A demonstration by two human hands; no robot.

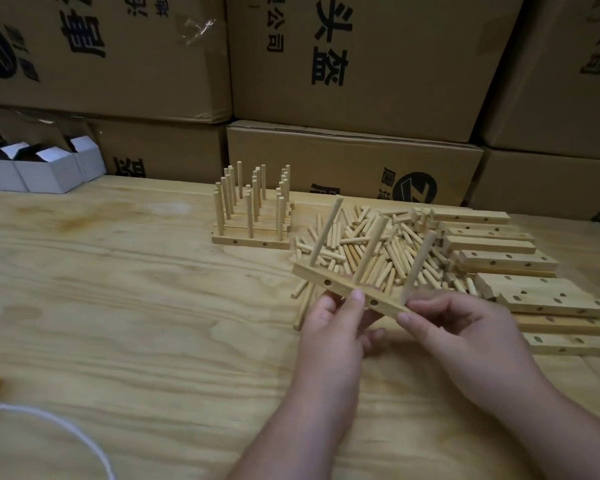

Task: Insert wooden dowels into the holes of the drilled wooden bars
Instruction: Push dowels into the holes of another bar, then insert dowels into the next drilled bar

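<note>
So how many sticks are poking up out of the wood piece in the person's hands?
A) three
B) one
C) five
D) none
A: the bar held by the left hand and right hand has three dowels standing in it, one near its left end, one in the middle, one near its right end.

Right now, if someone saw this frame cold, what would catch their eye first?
Most likely the wooden bar held above the table at centre, three dowels standing up from it, the left hand and right hand gripping it. Behind it lies a loose heap of dowels, with a group of finished bars bristling with upright dowels to its left and undowelled drilled bars stacked to the right.
</note>
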